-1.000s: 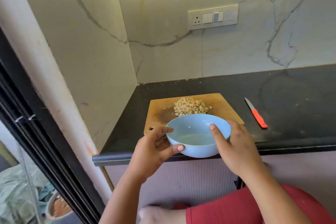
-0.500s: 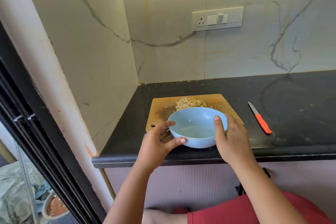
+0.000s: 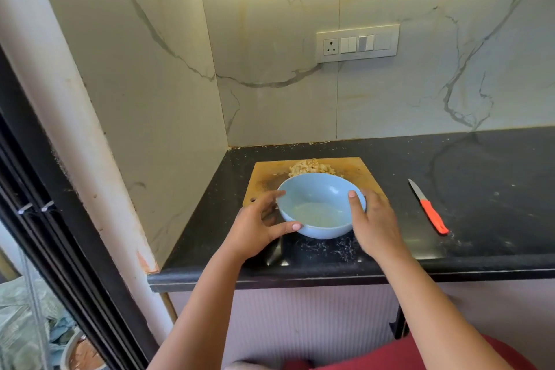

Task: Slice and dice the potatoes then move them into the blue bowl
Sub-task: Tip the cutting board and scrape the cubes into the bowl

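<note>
On the black counter [image 3: 495, 183], I hold the blue bowl [image 3: 318, 204] with both hands: my left hand [image 3: 255, 227] grips its left side, my right hand [image 3: 374, 219] its right rim, thumb inside. Behind the bowl, diced potatoes [image 3: 310, 167] sit piled on the board [image 3: 267, 174]. Well right lies the knife [image 3: 429, 212].

**Tight left, open right**

The bowl [image 3: 321, 204] covers the near half of the board [image 3: 356, 173], screening the potato pile [image 3: 312, 167] at 12 o'clock. A wall [image 3: 144, 99] blocks 9 o'clock. Toward 3 o'clock, bare counter [image 3: 480, 177] lies open up to the knife [image 3: 428, 211].
</note>
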`<state>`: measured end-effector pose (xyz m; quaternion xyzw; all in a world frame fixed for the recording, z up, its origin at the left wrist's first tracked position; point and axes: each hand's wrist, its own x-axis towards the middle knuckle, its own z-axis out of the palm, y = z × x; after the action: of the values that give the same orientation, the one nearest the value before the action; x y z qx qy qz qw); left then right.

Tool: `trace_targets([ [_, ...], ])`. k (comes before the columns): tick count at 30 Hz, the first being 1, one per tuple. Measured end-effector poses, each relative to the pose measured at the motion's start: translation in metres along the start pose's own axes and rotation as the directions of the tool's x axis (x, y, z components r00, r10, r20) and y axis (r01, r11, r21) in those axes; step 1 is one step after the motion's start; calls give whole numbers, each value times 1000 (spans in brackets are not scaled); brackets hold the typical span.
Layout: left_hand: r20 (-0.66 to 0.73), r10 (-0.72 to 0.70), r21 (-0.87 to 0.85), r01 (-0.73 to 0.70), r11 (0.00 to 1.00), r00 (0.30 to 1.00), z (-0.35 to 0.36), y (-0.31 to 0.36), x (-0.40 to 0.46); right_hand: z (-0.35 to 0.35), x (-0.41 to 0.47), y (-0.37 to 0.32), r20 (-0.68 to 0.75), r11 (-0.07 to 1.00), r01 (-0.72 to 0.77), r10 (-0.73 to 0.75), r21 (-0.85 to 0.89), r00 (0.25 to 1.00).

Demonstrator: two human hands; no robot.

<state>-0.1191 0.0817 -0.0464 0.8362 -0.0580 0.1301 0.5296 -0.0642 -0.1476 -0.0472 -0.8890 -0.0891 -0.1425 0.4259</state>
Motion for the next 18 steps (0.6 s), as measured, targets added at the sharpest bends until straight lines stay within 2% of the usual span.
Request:
trace_targets([
  [2,-139,25,-40,-30,999,990,-7,-1,1,-12,22,14,-57,994,-79,84,76,995],
  [3,-251,-24,-85,2,996,968,-11,-2,5,-18,36,23,-70,986,-132,139,100,988],
  [5,-418,-187,-67,175,982,889,-14,-2,21,-24,64,37,-15,973,-225,226,49,974],
  [7,-423,-331,81,399,913,844,-11,-5,40,-23,85,44,92,957,-269,279,-109,956],
  [10,-334,-458,285,551,784,824,-2,-11,66,-20,104,35,144,941,-253,288,-225,947],
  [13,-412,-485,331,623,708,771,-1,-13,89,-16,119,28,130,929,-303,335,-214,933],
  [18,-555,-348,306,574,759,756,-10,-32,97,-5,130,36,-11,918,-386,387,-95,922],
])
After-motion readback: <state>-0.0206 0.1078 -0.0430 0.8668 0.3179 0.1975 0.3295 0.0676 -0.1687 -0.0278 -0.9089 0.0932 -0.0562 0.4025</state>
